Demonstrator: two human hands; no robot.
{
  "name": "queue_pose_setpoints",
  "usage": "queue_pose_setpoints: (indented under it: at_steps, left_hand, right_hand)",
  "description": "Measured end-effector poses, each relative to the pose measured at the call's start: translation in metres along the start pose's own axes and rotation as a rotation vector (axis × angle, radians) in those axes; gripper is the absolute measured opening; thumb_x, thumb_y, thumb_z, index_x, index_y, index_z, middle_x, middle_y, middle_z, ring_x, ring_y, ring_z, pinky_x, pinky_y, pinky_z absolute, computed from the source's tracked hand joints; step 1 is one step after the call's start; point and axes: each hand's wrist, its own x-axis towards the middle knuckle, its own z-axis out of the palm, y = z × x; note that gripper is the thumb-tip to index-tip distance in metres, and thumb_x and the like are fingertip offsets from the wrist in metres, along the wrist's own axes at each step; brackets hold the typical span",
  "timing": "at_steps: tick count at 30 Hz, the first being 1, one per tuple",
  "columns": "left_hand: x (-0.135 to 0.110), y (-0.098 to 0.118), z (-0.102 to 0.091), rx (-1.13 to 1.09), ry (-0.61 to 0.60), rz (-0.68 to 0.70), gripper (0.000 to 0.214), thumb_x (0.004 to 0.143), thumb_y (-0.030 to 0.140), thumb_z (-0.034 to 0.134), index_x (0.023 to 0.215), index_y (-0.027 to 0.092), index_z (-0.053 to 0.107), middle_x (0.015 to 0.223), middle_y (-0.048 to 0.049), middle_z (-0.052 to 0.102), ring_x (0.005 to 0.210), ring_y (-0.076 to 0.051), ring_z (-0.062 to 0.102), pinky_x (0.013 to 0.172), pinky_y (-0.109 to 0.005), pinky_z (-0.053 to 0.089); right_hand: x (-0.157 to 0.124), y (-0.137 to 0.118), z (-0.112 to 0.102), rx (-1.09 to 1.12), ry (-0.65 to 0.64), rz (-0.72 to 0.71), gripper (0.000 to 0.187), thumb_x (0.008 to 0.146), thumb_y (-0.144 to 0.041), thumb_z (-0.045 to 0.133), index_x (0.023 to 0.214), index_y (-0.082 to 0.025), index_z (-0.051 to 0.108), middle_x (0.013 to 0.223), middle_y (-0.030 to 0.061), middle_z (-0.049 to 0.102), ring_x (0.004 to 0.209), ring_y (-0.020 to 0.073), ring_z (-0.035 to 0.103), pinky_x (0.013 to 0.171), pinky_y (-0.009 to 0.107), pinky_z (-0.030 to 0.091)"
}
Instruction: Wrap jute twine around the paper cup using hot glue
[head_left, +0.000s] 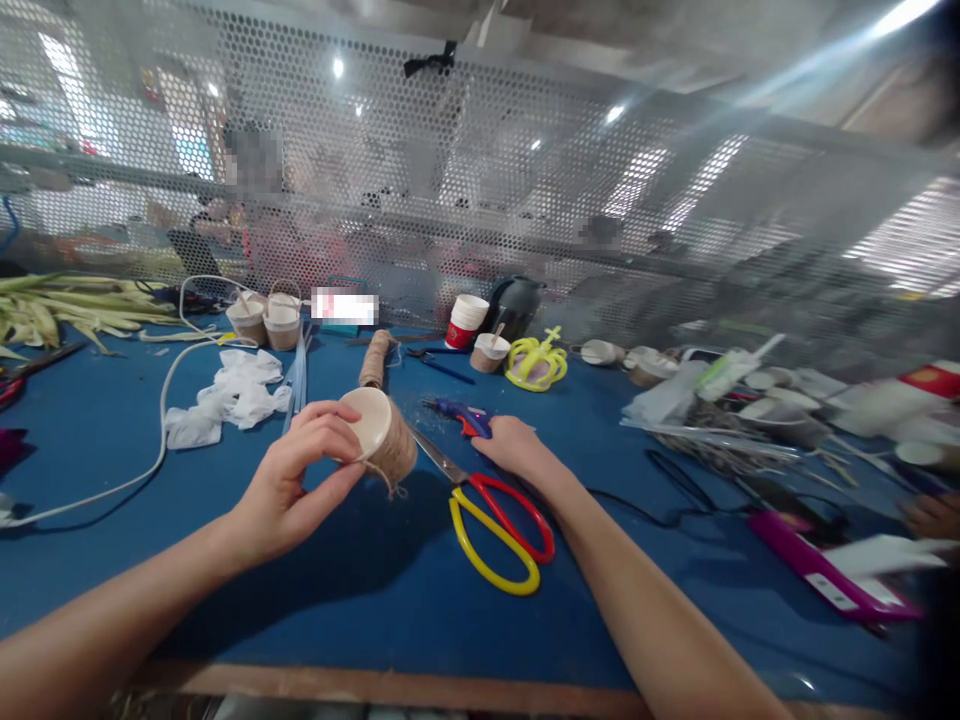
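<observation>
My left hand point(311, 475) pinches the rim of a paper cup point(391, 450) wrapped in brown twine, tilted with its mouth toward me. A loose twine end dangles below the cup. My right hand point(514, 445) is closed around the handle of a blue hot glue gun point(457, 412) with an orange trigger, its nozzle pointing left. Between the hands lie large scissors point(491, 535) with one red and one yellow handle, the blades partly behind the cup. A roll of twine point(375, 358) rests on the table just beyond the cup.
Crumpled white tissues point(244, 390) and a white cable point(166, 425) lie left. Twine-wrapped cups point(283, 322), stacked paper cups point(466, 318) and a yellow crown-shaped piece point(536, 362) stand along the back. Plastic bags, sticks and a purple object point(825, 570) crowd the right, near another person's hand point(934, 518).
</observation>
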Motion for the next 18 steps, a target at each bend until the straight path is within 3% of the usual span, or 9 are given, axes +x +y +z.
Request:
queue_pose_setpoints:
  at_steps: [4,9,11,14,18]
  left_hand:
    - [-0.002,-0.003,0.002,-0.187,-0.007,-0.167,0.009,0.081,0.017,0.052,0.072,0.018,0.054,0.076,-0.0053,0.058,0.100,-0.021,0.051,0.091,-0.037,0.039]
    - [0.000,-0.009,0.004,-0.324,0.011,-0.436,0.021,0.077,0.034,0.059,0.066,0.017,0.055,0.083,-0.0077,0.061,0.097,-0.021,0.054,0.090,-0.036,0.041]
    - [0.002,-0.011,0.005,-0.339,0.000,-0.510,0.025,0.074,0.039,0.062,0.065,0.016,0.055,0.085,-0.0077,0.062,0.096,-0.021,0.055,0.089,-0.035,0.042]
    - [0.002,-0.015,0.006,-0.344,-0.026,-0.590,0.026,0.072,0.040,0.063,0.066,0.015,0.056,0.089,-0.0075,0.061,0.094,-0.020,0.055,0.085,-0.034,0.043]
    - [0.001,-0.021,0.009,-0.332,-0.053,-0.640,0.023,0.073,0.037,0.061,0.068,0.015,0.055,0.091,-0.0068,0.061,0.090,-0.019,0.055,0.082,-0.032,0.043]
  right_hand:
    - [0.003,0.000,0.003,0.070,0.034,0.013,0.028,0.083,-0.026,0.057,0.108,-0.014,0.055,0.104,0.0084,0.060,0.089,0.0199,0.059,0.077,0.037,0.048]
    - [-0.026,-0.014,-0.020,0.332,0.081,-0.114,0.031,0.078,-0.023,0.056,0.107,-0.013,0.049,0.080,0.0037,0.063,0.067,0.0152,0.061,0.062,0.027,0.048]
    - [-0.046,-0.021,-0.027,0.453,0.016,-0.181,0.022,0.078,-0.034,0.055,0.090,-0.015,0.054,0.064,-0.0011,0.058,0.055,0.0119,0.056,0.053,0.024,0.045]
    - [-0.074,-0.029,-0.027,0.769,-0.132,-0.295,0.024,0.073,-0.039,0.060,0.080,-0.016,0.055,0.051,-0.0053,0.050,0.043,0.0082,0.046,0.044,0.022,0.039]
    - [-0.097,-0.029,-0.012,0.608,-0.170,-0.338,0.021,0.075,-0.037,0.059,0.080,-0.017,0.060,0.050,-0.0032,0.053,0.043,0.0101,0.047,0.041,0.023,0.039]
